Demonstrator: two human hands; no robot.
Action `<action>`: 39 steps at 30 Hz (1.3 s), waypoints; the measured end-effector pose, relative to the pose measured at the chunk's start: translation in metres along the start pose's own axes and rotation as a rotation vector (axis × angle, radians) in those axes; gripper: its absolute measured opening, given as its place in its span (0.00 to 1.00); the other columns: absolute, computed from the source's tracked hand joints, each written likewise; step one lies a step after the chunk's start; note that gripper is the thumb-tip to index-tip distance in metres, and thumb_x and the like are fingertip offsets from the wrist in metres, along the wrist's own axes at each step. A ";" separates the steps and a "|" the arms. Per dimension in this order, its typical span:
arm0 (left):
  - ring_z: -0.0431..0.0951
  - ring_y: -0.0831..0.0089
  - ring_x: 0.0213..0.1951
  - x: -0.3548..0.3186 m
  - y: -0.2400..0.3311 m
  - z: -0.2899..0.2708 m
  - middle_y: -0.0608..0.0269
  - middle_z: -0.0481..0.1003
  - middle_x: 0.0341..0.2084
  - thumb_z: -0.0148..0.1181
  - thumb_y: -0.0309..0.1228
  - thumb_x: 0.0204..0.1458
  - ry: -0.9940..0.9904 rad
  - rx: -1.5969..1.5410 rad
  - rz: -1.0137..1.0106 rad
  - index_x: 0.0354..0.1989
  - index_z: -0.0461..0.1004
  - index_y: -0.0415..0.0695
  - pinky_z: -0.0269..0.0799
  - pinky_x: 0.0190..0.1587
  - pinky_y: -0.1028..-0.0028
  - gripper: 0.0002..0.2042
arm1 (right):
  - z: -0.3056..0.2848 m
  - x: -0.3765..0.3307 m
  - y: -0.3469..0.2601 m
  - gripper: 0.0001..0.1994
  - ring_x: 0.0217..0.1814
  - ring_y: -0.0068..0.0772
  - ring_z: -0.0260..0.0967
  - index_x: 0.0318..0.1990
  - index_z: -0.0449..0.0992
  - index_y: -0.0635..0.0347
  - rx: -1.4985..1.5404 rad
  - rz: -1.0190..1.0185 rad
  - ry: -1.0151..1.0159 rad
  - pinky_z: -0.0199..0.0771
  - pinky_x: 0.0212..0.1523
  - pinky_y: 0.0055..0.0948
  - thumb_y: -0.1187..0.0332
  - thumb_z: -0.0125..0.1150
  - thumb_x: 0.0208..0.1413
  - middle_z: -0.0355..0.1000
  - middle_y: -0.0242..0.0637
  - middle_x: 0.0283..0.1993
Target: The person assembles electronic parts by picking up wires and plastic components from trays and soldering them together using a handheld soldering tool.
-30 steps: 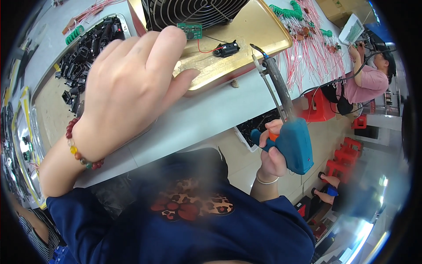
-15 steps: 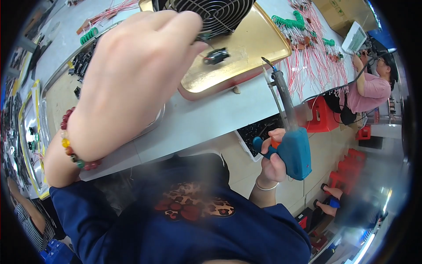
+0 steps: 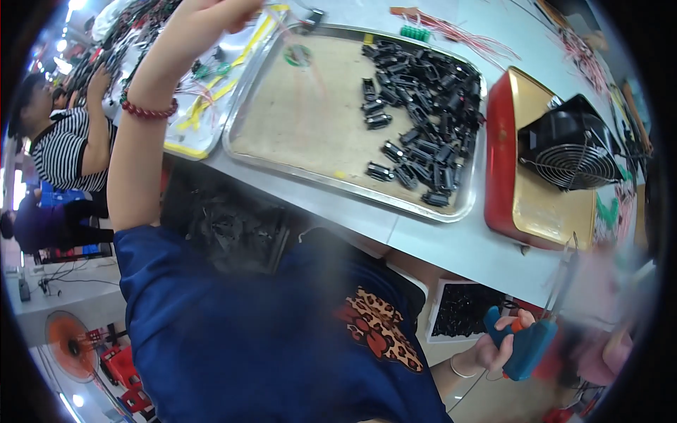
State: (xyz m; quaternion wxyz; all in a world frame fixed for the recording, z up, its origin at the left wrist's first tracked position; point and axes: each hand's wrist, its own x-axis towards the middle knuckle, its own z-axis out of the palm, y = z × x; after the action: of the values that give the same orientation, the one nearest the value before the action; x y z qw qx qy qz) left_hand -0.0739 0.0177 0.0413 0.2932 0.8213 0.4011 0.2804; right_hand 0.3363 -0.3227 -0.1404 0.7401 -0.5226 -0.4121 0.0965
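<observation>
— Where is my right hand (image 3: pixel 502 345)?

— Lower right of the frame, below the tabletop (image 3: pixel 451 243) edge. I see it wrapped around the blue handle of a soldering tool (image 3: pixel 537 340), whose thin metal tip points up.

— And the left hand (image 3: pixel 211 10)?

— Top of the frame, cut off by the rim; I cannot tell whether it is spread or pinching. A red bead bracelet (image 3: pixel 148 109) circles its wrist.

— What lies between?

— A shiny steel tray (image 3: pixel 296 166) with a pile of small black plastic connectors (image 3: pixel 423 113), well apart from both hands.
</observation>
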 end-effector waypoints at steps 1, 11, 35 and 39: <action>0.59 0.92 0.24 -0.014 -0.021 -0.018 0.80 0.61 0.22 0.47 0.33 0.60 0.035 -0.078 -0.066 0.50 0.71 0.43 0.54 0.27 0.90 0.14 | 0.004 0.001 0.002 0.23 0.21 0.28 0.62 0.44 0.66 0.75 0.013 0.001 -0.028 0.62 0.34 0.23 0.68 0.53 0.39 0.66 0.54 0.46; 0.70 0.80 0.19 -0.136 -0.210 -0.080 0.72 0.70 0.16 0.57 0.39 0.52 0.340 0.249 -0.594 0.44 0.73 0.41 0.64 0.22 0.80 0.16 | 0.034 0.004 0.001 0.22 0.22 0.28 0.61 0.44 0.66 0.74 -0.023 0.009 -0.037 0.62 0.29 0.22 0.68 0.52 0.39 0.65 0.54 0.46; 0.73 0.61 0.35 -0.023 -0.027 0.139 0.57 0.73 0.34 0.52 0.16 0.41 -0.045 0.241 0.337 0.28 0.73 0.41 0.70 0.38 0.68 0.08 | 0.035 -0.009 0.000 0.26 0.25 0.30 0.62 0.48 0.67 0.75 0.043 0.031 -0.071 0.61 0.30 0.23 0.67 0.52 0.40 0.63 0.55 0.51; 0.71 0.59 0.33 -0.034 -0.003 0.143 0.54 0.69 0.34 0.55 0.21 0.45 -0.024 0.429 0.181 0.31 0.72 0.42 0.68 0.35 0.67 0.05 | 0.033 -0.010 0.002 0.26 0.25 0.30 0.62 0.49 0.67 0.75 0.029 0.022 -0.052 0.61 0.29 0.22 0.67 0.52 0.40 0.63 0.55 0.51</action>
State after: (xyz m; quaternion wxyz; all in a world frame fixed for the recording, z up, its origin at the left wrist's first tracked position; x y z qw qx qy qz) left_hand 0.0067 -0.0460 -0.0645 0.0906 0.9008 0.3725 0.2040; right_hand 0.3073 -0.3044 -0.1437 0.7355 -0.5137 -0.4240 0.1239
